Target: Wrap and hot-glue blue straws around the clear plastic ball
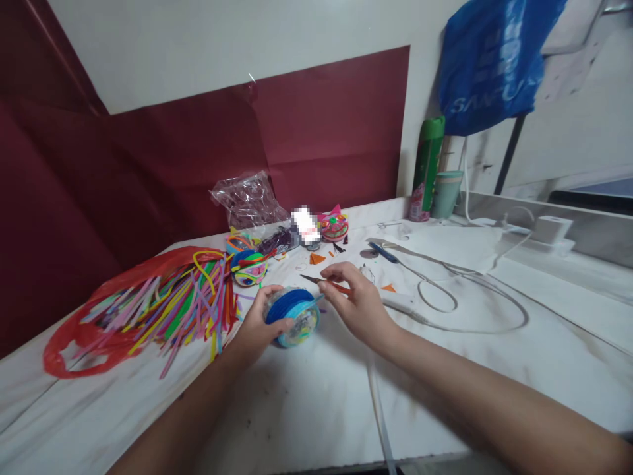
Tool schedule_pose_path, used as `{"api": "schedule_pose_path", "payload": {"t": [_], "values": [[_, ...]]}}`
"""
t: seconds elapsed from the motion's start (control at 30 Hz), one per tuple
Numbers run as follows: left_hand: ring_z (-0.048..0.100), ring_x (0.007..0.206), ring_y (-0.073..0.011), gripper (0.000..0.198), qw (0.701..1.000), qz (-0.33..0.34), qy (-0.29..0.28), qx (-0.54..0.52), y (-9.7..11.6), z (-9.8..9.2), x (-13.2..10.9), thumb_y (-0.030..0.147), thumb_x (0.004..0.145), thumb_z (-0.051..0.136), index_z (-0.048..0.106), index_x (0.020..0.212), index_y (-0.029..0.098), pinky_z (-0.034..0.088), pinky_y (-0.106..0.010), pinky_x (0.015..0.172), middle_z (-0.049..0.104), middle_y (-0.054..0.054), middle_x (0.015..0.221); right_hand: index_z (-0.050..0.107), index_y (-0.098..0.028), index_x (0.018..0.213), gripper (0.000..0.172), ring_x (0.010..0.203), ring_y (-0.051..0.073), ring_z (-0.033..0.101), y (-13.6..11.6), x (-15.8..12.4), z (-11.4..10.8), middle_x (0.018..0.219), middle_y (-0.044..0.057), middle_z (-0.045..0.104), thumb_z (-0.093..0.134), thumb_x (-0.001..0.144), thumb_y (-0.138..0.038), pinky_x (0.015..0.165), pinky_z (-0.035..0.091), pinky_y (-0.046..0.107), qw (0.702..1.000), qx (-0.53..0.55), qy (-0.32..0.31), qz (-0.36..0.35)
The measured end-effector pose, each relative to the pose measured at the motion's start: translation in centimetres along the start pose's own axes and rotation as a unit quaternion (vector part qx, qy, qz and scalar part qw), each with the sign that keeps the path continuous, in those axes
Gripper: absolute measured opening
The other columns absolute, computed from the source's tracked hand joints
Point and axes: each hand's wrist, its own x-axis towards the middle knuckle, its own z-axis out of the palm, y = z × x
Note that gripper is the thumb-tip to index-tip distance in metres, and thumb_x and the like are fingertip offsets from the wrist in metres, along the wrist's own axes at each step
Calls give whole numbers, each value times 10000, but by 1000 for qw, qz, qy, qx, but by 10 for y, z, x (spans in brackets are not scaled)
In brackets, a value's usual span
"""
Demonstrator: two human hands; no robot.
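Note:
My left hand (260,320) grips a round clear ball (304,328) wrapped in dark blue and light blue fuzzy strips. The thumb presses on its near side, and the fingers go behind it. Just to the right, my right hand (353,300) is closed around a slim pointed tool (312,280) with a reddish handle; whether it is scissors or tweezers I cannot make out. A light blue strip (321,297) runs from the ball towards my right fingertips. Beyond the right hand lies a white stick-like device (399,301) with a cable, partly hidden.
Many coloured pipe cleaners (182,297) lie on a red plastic bag (64,353) at left. Decorated balls (248,268) and a clear bag (250,198) stand behind. A blue-handled tool (383,252), looping cables (504,300), a green spray can (428,165) and a cup (446,195) are rightward.

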Motion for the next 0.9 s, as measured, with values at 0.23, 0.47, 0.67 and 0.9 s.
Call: {"api": "schedule_pose_path", "payload": {"t": [0.23,0.47,0.67,0.9], "values": [[598,937,-212,513,987,-24,51,-152,-13,-10,10,253,622,724,501,1084,243,478,-323,777,588,-30,1071,596,-164,910,189,789,175,606,18,39,-47,888,64,659,457,873,-286,732,478,297,982,-184,20,39],[598,997,-236,574,976,-39,75,-198,-13,-16,18,286,571,763,538,1096,230,497,-306,764,586,-55,1169,670,-158,793,127,908,279,607,53,36,-91,890,130,693,641,690,-224,730,448,333,891,-413,-158,105],[594,1014,-228,550,975,-33,68,-208,-15,-18,15,278,591,752,535,1096,243,480,-307,798,595,-41,1164,641,-171,709,120,851,296,611,72,5,-82,758,127,682,607,616,-103,667,441,334,850,-454,-249,95],[595,1022,-240,475,974,-34,58,-217,-18,-20,12,258,645,712,535,1086,246,468,-314,784,619,-42,1126,593,-144,829,160,895,305,597,80,-3,-77,885,155,645,497,715,-85,685,450,351,850,-474,-216,78]]}}
